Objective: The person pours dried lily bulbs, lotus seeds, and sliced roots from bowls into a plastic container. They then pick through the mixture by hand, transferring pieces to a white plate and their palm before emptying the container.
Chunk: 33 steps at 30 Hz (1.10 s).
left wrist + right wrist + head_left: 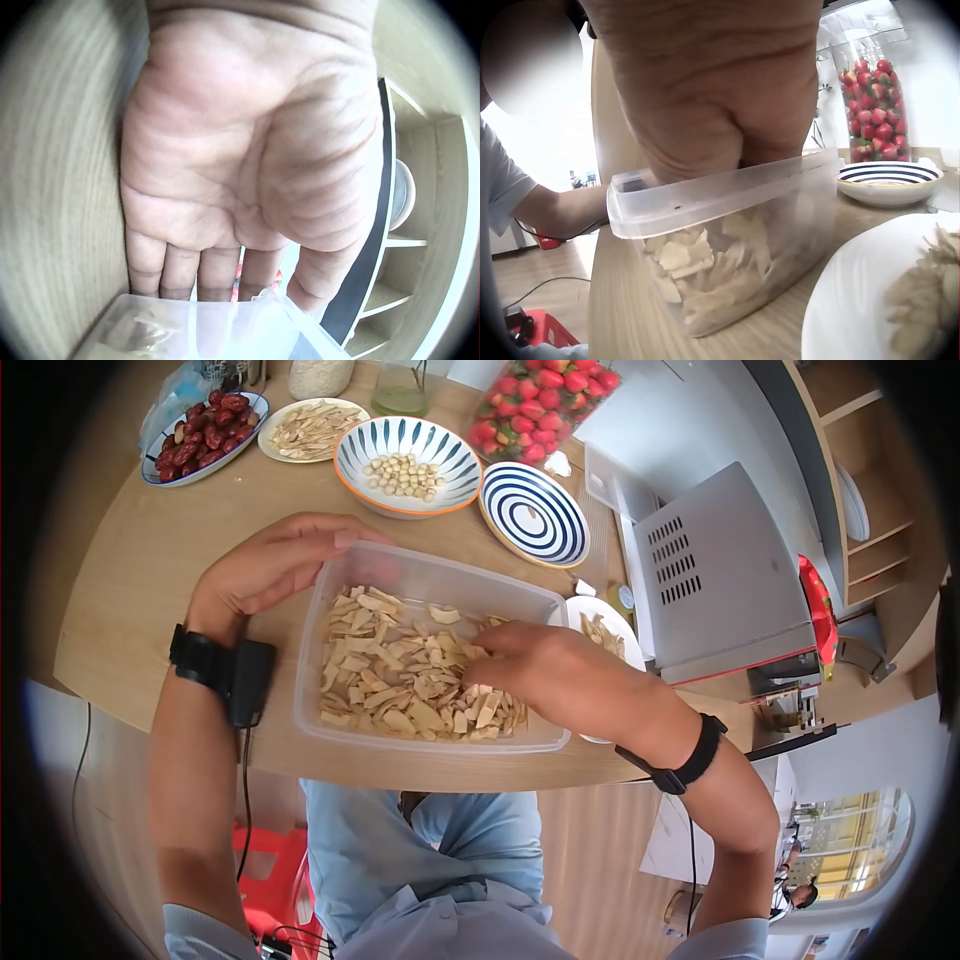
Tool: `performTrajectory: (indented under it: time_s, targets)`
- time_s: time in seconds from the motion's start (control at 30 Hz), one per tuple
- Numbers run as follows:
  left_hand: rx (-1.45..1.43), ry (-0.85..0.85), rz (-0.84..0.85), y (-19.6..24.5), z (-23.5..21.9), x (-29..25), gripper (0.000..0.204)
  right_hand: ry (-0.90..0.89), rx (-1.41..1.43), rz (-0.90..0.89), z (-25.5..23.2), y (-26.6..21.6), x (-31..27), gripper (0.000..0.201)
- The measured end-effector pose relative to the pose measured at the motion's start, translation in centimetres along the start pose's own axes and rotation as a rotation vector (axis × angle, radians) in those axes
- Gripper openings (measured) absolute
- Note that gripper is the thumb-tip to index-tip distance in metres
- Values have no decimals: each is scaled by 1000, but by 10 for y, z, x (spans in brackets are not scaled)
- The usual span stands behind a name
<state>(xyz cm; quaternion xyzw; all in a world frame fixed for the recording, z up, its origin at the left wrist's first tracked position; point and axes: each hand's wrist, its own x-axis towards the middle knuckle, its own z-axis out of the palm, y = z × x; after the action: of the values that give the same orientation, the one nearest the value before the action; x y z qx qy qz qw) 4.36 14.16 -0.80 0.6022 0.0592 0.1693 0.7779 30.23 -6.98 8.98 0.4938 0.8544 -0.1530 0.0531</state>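
A translucent plastic container with pale dried slices in it stands at the table's front edge. My left hand rests at its far left corner, fingers extended along the outside of the wall; the left wrist view shows the open palm and fingertips behind the plastic. My right hand reaches over the right rim, its fingers down among the slices, thumb and forefinger apart in the head view. In the right wrist view the hand hides its own fingertips, so I cannot tell whether they pinch any slices.
Behind stand a dish of red dates, a plate of slices, a bowl of round pale seeds, a blue-ringed dish and a clear container of strawberries. A white plate with slices sits right of the container, near a grey metal box.
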Motion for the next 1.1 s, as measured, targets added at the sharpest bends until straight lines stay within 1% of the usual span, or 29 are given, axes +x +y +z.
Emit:
performTrajectory:
  time_s: [0.03,0.13,0.23,0.43,0.53,0.63,0.73,0.83,0.93,1.1]
  targets:
    - [-8,-1,-7,0,0,1,46,-17,10,22,-2,2,0,30]
    - [-23,-16,-2,-3,-2,1,46,33,138,56,-8,4,1,22]
    - [-15,-23,-2,-3,-3,2,47,170,309,-35,-7,16,2,20]
    - [-15,-28,-2,-4,-4,2,48,131,511,154,-16,20,1,19]
    - [-20,-24,-10,-3,-3,2,48,70,585,221,-23,19,2,19]
    - [-22,-22,-14,-3,-4,2,48,72,653,242,-22,22,2,18]
    - [-17,-11,-18,-3,-3,2,49,60,737,311,-23,24,2,17]
    - [-21,-5,-19,-2,-2,1,49,55,826,341,-23,27,1,18]
    - [17,51,-10,-1,3,2,54,66,822,300,-20,31,0,19]
    - [23,53,-8,0,5,2,54,53,874,285,-20,34,-1,19]
